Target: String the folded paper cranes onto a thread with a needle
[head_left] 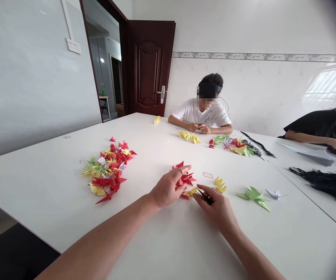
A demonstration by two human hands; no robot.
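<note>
Several folded red paper cranes (187,179) are bunched under and beside my left hand (167,187). Its index finger stretches over them and the thumb curls in below, so the hand is closed around the bunch. A yellow paper crane (190,192) lies between my two hands, close to the left thumb. My right hand (218,206) is closed on a slim black tool (205,197), whose kind I cannot make out; its tip points at the yellow crane. Just beyond that hand sit more yellow cranes (220,184). Further right are green cranes (253,197) and a white crane (276,194).
A mixed heap of paper cranes (109,167) covers the white table (54,179) on the left. Across sits a person in white (204,111), near yellow cranes (188,136) and a mixed pile (238,147). Black cords (328,184) and paper sheets (308,151) lie right, by another person's arm (314,136).
</note>
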